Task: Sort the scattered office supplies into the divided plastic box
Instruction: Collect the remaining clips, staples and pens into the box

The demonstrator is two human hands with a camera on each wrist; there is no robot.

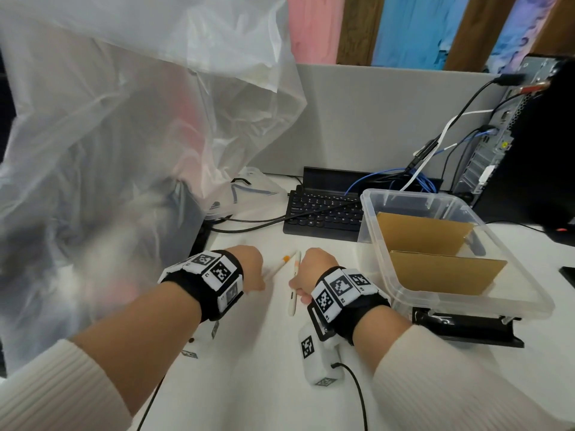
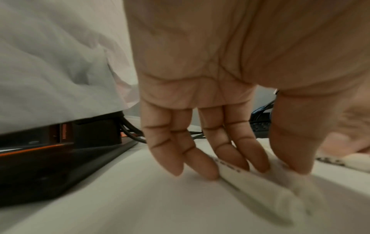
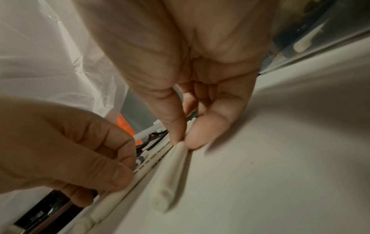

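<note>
Two white pens lie side by side on the white desk between my hands. In the head view the left pen (image 1: 280,266) has an orange tip, and my left hand (image 1: 249,267) pinches it near its lower end. The left wrist view shows fingers and thumb of the left hand (image 2: 260,171) closed around that pen (image 2: 250,180). My right hand (image 1: 314,269) pinches the other white pen (image 1: 293,290); thumb and forefinger of the right hand (image 3: 185,142) meet on this pen (image 3: 172,174). The clear plastic box (image 1: 529,293) with cardboard dividers (image 1: 435,269) stands to the right.
A large translucent plastic bag (image 1: 124,135) fills the left side. A dark keyboard (image 1: 323,213) lies behind the pens, with cables and a computer tower (image 1: 535,135) at the back right. The box rests on a black stand (image 1: 466,329). Another white pen (image 3: 304,42) lies inside the box.
</note>
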